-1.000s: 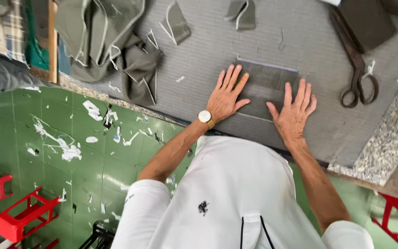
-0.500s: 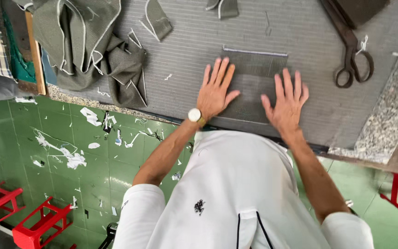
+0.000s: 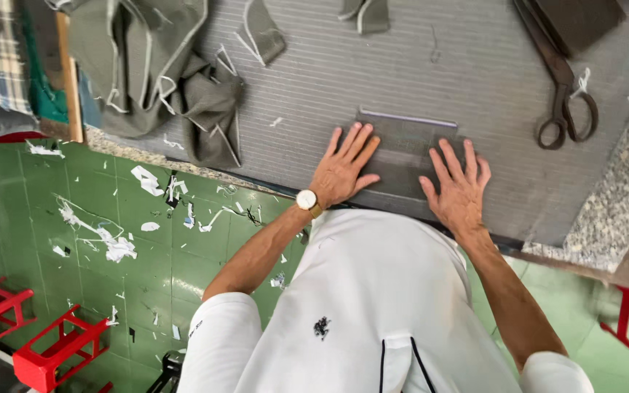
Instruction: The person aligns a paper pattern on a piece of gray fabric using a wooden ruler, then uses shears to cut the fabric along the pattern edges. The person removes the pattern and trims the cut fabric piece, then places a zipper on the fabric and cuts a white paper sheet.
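Left hand (image 3: 343, 171), wearing a round-faced wristwatch (image 3: 306, 200), lies palm down with fingers spread on the left half of a grey fabric piece (image 3: 405, 153); right hand (image 3: 460, 191) lies flat and spread on its right half, gripping nothing; the fabric piece is rectangular, darker than the surface beneath, with a pale stitched strip along its far edge; it rests near the front edge of the grey ribbed worktable (image 3: 373, 65). Large dark shears (image 3: 560, 87) lie well apart to the right; crumpled olive garments (image 3: 147, 65) lie to the left; white scraps litter the green tiled floor (image 3: 96, 218); red stools (image 3: 45, 349) stand lower left.
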